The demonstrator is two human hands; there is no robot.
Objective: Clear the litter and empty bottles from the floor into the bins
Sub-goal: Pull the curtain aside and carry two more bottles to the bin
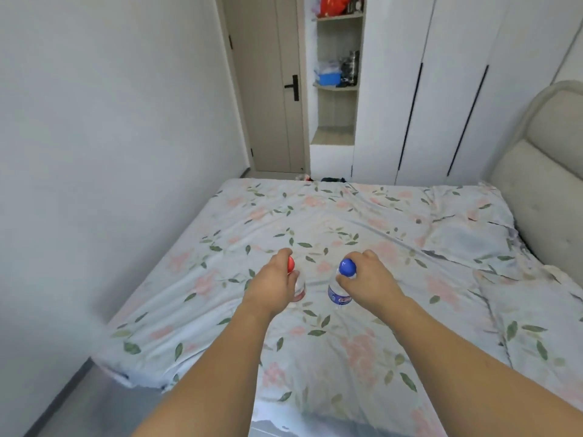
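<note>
Both my arms reach out over a bed with a floral sheet (362, 222). My left hand (273, 280) grips a clear plastic bottle with a red cap (299, 290) near its neck; most of that bottle is hidden behind the hand. My right hand (366, 279) grips a second clear bottle with a blue cap and a blue label (338, 294) just below the cap. Both bottles are upright, side by side, above or on the sheet; I cannot tell which. No bin is in view.
A white wall runs along the bed's left side with a narrow strip of grey floor (75, 402) beside it. Beyond the bed are a beige door (271, 89), open shelves (337, 74), white wardrobe doors (441, 89) and small items on the floor (315, 178). A padded headboard (542, 171) stands at right.
</note>
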